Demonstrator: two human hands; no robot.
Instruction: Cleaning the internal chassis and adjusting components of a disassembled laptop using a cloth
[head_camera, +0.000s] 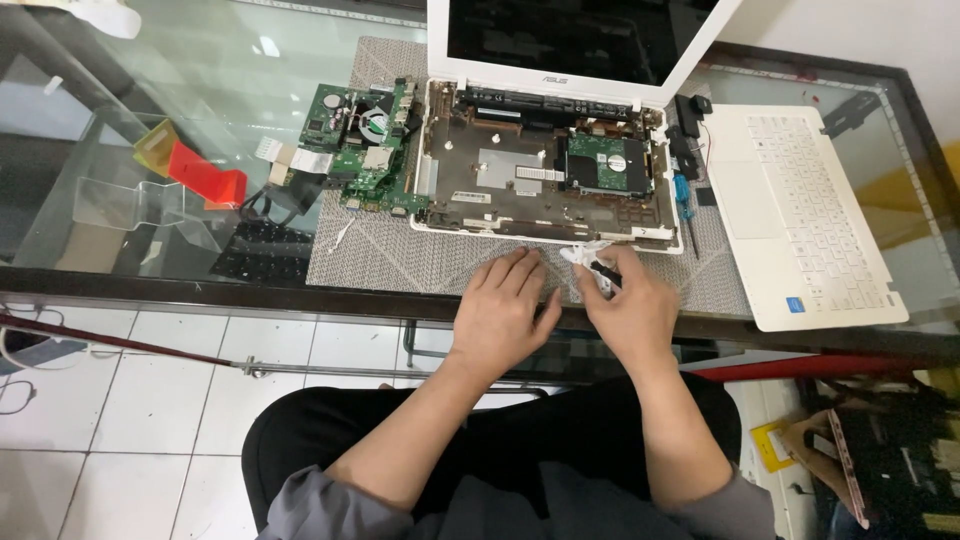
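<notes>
White laptop shell (545, 222) with black screen (575, 35) and brown-grey innards; green circuit board (362, 150) beside it, green-topped hard drive (608, 165) inside. White keyboard panel (805, 215) at right. Grey woven mat (400, 255) crossed by pale diagonal lines. Dark-framed glass surface (200, 90). Red and yellow plastic pieces (195, 170). Blue-handled screwdriver (683, 195). White tiled floor (150, 400).

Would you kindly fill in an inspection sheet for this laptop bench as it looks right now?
Surface: glass table with grey woven mat.
Job's things: opened white laptop base, hard drive seated; small white piece.
Clutter: green circuit board, detached keyboard panel, blue screwdriver, red block.
Hands: left hand flat on mat; right hand pinches the white piece.
Cables: flat ribbon beside board.
Surroundings: white tiled floor.
</notes>
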